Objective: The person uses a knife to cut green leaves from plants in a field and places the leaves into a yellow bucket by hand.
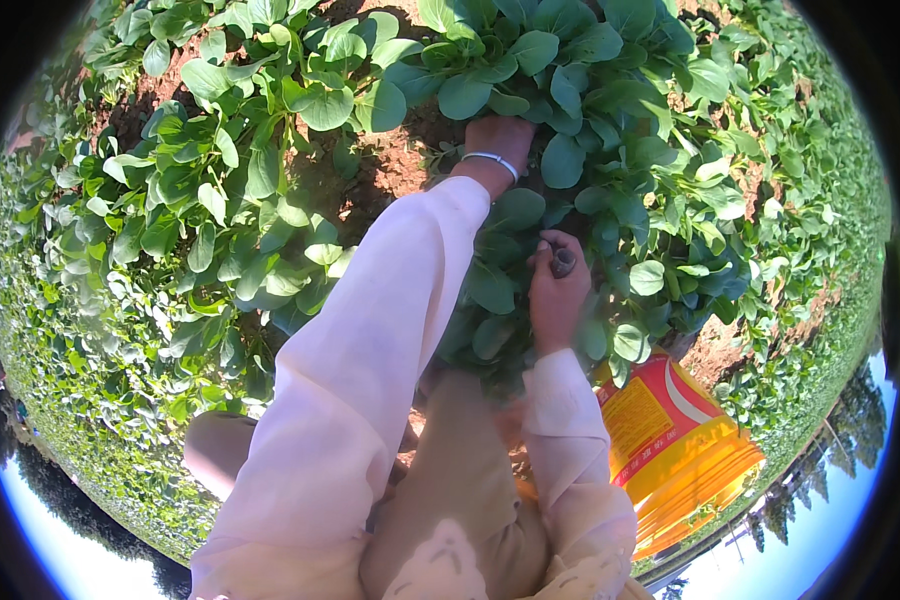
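My left hand (500,138) reaches forward into a clump of leafy green plants (536,52) with broad, dark green leaves. Foliage covers its fingers, so what they touch does not show. A pale bracelet sits at that wrist. Closer to me, my right hand (558,292) is closed around the round-ended handle of a dark tool (563,262). The rest of the tool cannot be made out among the leaves. More broad leaves (490,288) lie between the left wrist and the right hand.
A yellow and red bucket (685,445) lies tilted beside my right forearm. Rows of similar plants (210,170) spread on both sides, with reddish soil (390,165) showing between them. My bent knee (455,440) is below the hands. Trees line the field's edge.
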Demonstrator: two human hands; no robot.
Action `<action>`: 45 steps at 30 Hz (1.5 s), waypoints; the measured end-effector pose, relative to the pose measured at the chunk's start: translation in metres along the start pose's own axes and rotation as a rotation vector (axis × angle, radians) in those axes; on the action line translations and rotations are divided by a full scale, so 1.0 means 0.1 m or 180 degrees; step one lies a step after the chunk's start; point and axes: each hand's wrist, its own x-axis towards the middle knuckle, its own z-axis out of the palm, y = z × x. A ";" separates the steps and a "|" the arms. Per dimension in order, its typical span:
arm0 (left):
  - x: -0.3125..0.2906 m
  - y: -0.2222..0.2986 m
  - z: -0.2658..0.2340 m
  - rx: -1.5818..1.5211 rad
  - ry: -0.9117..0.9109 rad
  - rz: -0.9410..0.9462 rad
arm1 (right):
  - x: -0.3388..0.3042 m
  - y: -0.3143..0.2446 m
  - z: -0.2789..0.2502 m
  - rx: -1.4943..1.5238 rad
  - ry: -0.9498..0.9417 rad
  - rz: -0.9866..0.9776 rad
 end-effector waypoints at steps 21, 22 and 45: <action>0.12 -0.32 0.17 -0.1011 0.0337 -0.0307 | 0.33 0.07 0.27 -0.0506 -0.0045 -0.0985; 0.12 -0.31 0.18 -0.1074 0.0267 -0.0328 | 0.39 0.03 0.34 -0.0342 -0.0082 -0.0836; -0.83 -0.58 -0.33 -0.1473 0.0436 -0.0272 | -0.01 -0.02 -0.22 -0.0046 -0.0141 -0.0096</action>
